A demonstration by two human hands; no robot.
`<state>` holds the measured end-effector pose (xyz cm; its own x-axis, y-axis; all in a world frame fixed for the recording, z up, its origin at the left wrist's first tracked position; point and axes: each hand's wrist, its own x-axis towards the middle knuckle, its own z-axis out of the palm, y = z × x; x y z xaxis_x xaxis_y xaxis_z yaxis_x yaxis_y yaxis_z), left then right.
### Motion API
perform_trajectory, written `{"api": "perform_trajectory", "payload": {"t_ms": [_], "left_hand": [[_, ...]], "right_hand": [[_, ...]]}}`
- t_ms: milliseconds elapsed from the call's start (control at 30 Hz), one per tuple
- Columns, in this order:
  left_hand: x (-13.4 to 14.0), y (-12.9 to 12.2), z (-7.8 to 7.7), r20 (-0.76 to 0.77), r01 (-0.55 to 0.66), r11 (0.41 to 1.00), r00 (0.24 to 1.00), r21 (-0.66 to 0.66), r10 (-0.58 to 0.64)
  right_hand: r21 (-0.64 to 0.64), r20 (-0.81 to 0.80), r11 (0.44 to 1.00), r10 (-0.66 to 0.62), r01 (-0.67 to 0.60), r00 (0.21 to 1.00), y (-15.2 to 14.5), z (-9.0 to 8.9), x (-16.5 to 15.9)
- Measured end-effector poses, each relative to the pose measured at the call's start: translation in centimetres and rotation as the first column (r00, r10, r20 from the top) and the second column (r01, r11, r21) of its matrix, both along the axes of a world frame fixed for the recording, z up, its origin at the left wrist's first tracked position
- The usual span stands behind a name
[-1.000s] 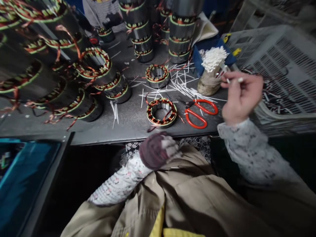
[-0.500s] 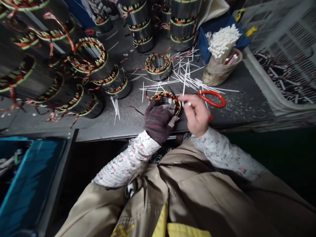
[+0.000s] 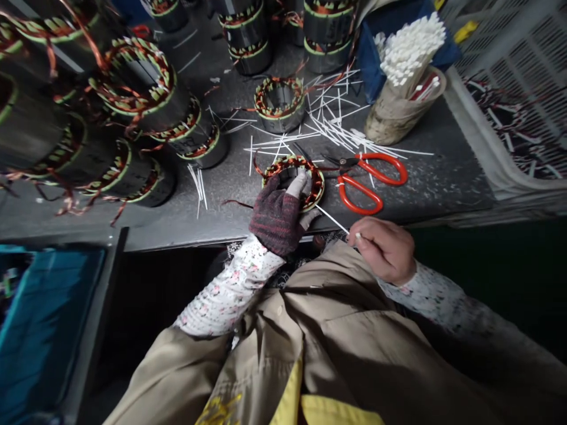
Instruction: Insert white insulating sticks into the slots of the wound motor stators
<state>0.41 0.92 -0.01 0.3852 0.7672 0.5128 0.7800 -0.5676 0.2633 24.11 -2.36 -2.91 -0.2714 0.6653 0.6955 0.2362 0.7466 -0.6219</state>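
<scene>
At the near edge of the dark workbench [image 3: 230, 206], the gloved left hand [image 3: 279, 215] clasps the rim of a copper-wound stator [image 3: 295, 180], fingers curled over it; the bare right hand [image 3: 385, 248] pinches a thin white sleeve [image 3: 332, 219] running toward the stator, red-handled scissors [image 3: 365, 183] just beside

no readable text, labels, brands or numbers on anything in view
</scene>
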Motion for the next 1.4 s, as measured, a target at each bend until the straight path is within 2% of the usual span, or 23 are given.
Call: {"api": "perform_trajectory", "payload": {"t_ms": [133,200,267,333,367,433,533,600,800,900,1000,1133,1267,1400], "left_hand": [[0.1,0.2,-0.3,-0.015,-0.022,0.997,1.000,0.076,0.024],[0.2,0.2,-0.4,0.030,-0.020,0.998,0.999,0.061,0.018],[0.5,0.1,-0.5,0.192,0.011,0.999,0.981,-0.030,-0.005],[0.7,-0.2,-0.4,0.392,0.086,0.986,0.920,-0.142,-0.024],[0.8,-0.3,-0.3,0.452,0.111,0.980,0.892,-0.166,-0.025],[0.9,-0.3,0.1,0.463,0.114,0.983,0.886,-0.144,-0.035],[0.9,-0.2,0.6,0.391,0.068,0.995,0.920,-0.075,-0.033],[0.8,0.0,0.7,0.387,0.059,0.994,0.922,-0.089,-0.020],[0.7,0.2,0.7,0.327,0.077,0.994,0.944,-0.073,-0.049],[0.7,0.3,0.6,0.301,0.054,0.996,0.953,-0.068,-0.031],[0.7,0.3,0.4,0.318,0.051,0.996,0.948,-0.074,-0.025],[0.5,0.3,0.4,0.304,0.056,0.995,0.952,-0.088,-0.027],[0.2,0.4,0.6,0.258,0.114,0.993,0.960,-0.017,-0.106],[0.2,0.5,0.5,0.236,0.110,0.994,0.966,-0.009,-0.105]], "right_hand": [[-0.046,0.019,0.998,-0.038,0.039,0.999,1.5,-0.3,-1.1],[-0.136,-0.031,0.989,-0.062,0.057,0.998,2.6,-0.3,-2.5],[-0.248,-0.140,0.968,-0.079,0.042,0.987,3.7,-0.2,-4.0],[-0.329,-0.237,0.944,-0.071,-0.011,0.969,4.4,0.0,-5.0],[-0.354,-0.259,0.935,-0.060,-0.037,0.964,4.6,0.2,-5.1],[-0.382,-0.255,0.921,-0.024,-0.078,0.967,4.6,0.6,-4.9],[-0.356,-0.186,0.929,0.042,-0.107,0.982,4.1,1.3,-3.9],[-0.308,-0.138,0.947,0.050,-0.091,0.989,3.9,1.7,-3.5],[-0.163,-0.018,0.983,-0.090,0.086,0.996,5.3,0.9,-4.5],[-0.192,-0.025,0.980,-0.061,0.055,0.998,5.6,0.4,-4.5],[-0.241,-0.090,0.970,-0.045,0.022,0.995,4.7,0.9,-3.8],[-0.164,-0.057,0.986,-0.047,0.037,0.997,4.0,1.7,-3.6],[-0.095,0.027,0.988,-0.119,0.121,0.993,5.0,0.8,-4.4],[-0.115,0.000,0.988,-0.100,0.099,0.995,5.6,0.4,-4.8]]}}
